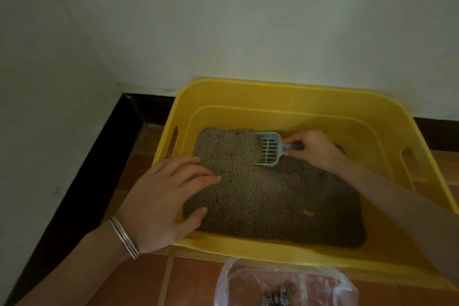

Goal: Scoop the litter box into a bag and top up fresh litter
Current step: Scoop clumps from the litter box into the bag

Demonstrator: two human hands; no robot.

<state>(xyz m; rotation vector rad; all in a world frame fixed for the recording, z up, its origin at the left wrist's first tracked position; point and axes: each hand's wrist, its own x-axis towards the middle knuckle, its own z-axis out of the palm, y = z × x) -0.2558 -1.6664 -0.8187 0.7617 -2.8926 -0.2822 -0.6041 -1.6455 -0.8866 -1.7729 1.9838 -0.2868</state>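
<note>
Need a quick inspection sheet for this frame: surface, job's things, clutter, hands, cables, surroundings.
Surface: tiled floor, reddish-brown with pale grout lines.
Job's things: yellow litter box holding grey litter; blue slotted scoop with its front edge in the litter; clear plastic bag in front of the box, dark clumps inside.
Clutter: nothing seen.
Hands: left hand open, fingers spread over the box's left edge; right hand grips the scoop handle.
Cables: nothing seen.
Surroundings: white wall corner with dark skirting; box sits against the back wall.
</note>
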